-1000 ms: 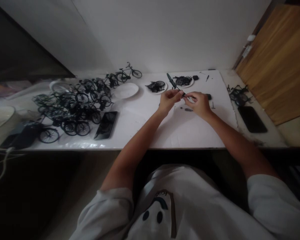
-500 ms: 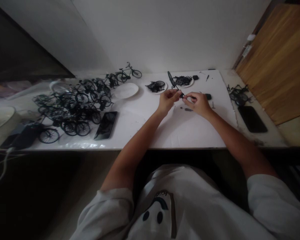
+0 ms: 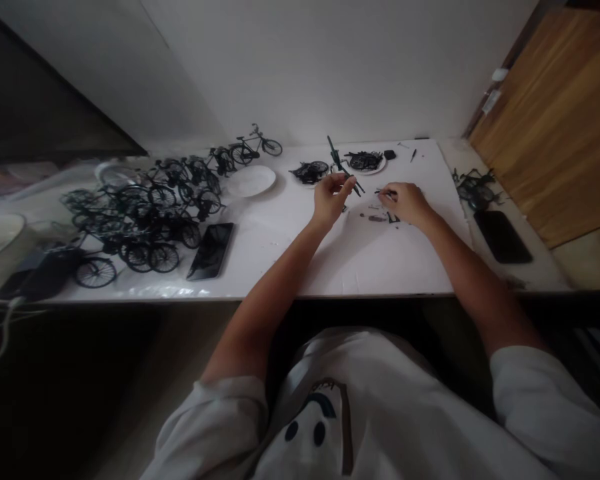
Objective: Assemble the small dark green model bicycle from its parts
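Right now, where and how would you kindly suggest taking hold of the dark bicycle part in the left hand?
Probably by the slim lower end, with a fingertip pinch from the right: the dark bicycle part is long and tilted, and that end pokes free of the left hand on that side. The right hand, however, seems to pinch a small dark piece.

Blk phone (image 3: 211,251) L, wd panel (image 3: 560,133) R

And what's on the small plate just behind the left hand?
A heap of dark parts, with a wheel showing at right. The left hand covers part of the small plate; anything beneath the heap can't be seen.
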A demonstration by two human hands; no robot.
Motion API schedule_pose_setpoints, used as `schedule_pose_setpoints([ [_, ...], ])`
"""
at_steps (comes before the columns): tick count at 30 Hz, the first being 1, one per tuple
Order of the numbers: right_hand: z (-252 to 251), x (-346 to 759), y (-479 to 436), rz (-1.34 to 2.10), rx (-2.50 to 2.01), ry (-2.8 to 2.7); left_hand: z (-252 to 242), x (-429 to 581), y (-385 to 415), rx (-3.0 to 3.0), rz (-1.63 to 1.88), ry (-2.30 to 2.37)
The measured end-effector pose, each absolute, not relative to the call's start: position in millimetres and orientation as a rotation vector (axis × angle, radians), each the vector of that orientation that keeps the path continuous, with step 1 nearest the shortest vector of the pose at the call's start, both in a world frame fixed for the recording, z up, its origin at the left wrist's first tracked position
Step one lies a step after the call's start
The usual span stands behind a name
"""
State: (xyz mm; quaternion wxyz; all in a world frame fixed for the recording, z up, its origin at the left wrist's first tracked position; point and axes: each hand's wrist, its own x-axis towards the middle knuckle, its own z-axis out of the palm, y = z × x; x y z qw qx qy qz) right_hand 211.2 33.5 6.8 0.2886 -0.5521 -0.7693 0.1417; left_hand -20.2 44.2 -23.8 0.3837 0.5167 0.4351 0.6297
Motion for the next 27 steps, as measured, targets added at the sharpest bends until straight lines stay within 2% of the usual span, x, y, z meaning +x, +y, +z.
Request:
schedule_pose_setpoints([
  [4,13,225,39,0.312,-1.509,-2.215,-22,-22,43,1.330,1.660,1.145],
  [13,21,261,49,0.032,-1.776,-2.171,-21,-22,40,1.359,1.702,1.217],
  [23,11,255,44,0.025,-1.689,-2.184,-20,-23,42,1.357,1.714,1.231],
  [27,7,229,39,0.176,-1.579,-2.290,-18,-24,41,1.359,1.721,1.262],
])
